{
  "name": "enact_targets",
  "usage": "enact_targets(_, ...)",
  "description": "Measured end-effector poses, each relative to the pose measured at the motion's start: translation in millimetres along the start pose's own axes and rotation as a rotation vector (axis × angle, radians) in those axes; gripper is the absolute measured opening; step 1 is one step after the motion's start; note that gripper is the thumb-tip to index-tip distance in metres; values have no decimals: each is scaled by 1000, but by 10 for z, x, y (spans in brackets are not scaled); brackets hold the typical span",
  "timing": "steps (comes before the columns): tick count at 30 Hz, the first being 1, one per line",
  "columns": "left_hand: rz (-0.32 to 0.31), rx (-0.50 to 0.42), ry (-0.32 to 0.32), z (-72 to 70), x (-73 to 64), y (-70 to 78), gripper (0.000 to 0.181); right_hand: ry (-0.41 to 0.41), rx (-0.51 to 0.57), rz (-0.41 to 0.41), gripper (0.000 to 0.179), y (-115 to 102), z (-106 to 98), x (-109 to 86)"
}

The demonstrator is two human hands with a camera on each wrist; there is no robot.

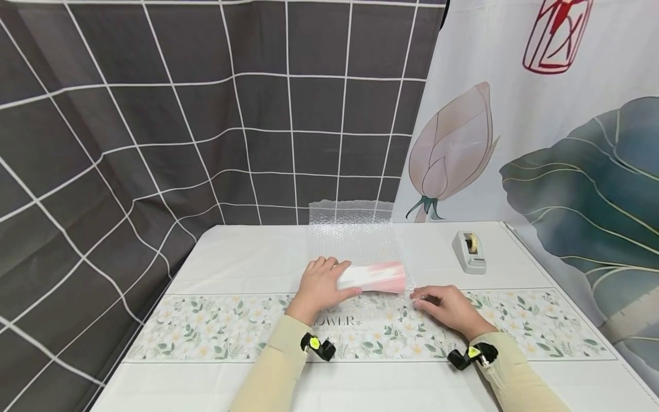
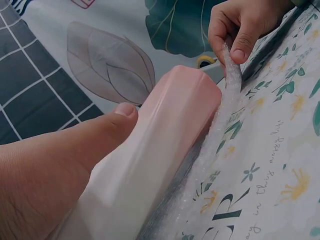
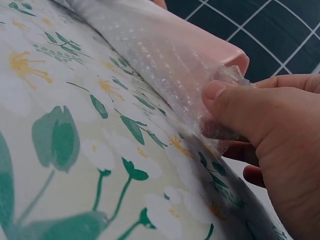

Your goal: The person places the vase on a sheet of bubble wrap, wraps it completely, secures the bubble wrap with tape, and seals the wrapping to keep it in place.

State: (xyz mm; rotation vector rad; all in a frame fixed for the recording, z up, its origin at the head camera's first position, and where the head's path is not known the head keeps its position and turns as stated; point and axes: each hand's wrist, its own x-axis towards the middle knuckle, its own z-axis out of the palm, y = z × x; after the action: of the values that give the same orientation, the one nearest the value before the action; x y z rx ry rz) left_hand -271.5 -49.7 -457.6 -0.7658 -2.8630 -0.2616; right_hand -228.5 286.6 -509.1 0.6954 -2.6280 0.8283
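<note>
A faceted, vase-like piece point(image 1: 378, 277), white fading to pink at its right end, lies on its side on a sheet of clear bubble wrap point(image 1: 355, 237). My left hand point(image 1: 320, 289) grips its white end, with the thumb along the near side. In the left wrist view the thumb lies over the pale body point(image 2: 135, 165). Just past the pink end, my right hand point(image 1: 448, 309) pinches the near edge of the bubble wrap between thumb and fingers. The right wrist view shows that lifted film point(image 3: 175, 95) in front of the pink part point(image 3: 220, 47).
A white tape dispenser point(image 1: 469, 252) with a yellowish roll stands at the back right of the table. The tablecloth point(image 1: 216, 332) has a flowered band. The far end of the bubble wrap reaches the dark grid curtain point(image 1: 262, 103); a printed white curtain point(image 1: 515, 149) hangs at right.
</note>
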Motion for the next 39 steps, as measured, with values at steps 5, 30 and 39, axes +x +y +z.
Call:
enact_targets(5, -4, -15, -25, -22, 5, 7, 79, 18, 4, 26, 9, -2, 20, 0)
enact_targets(30, 5, -63, -214, -196, 57, -10, 95, 70, 229, 159, 11, -17, 35, -4)
enact_targets(39, -6, -57, -204, -226, 48, 11, 84, 108, 218, 154, 9, -23, 34, 20)
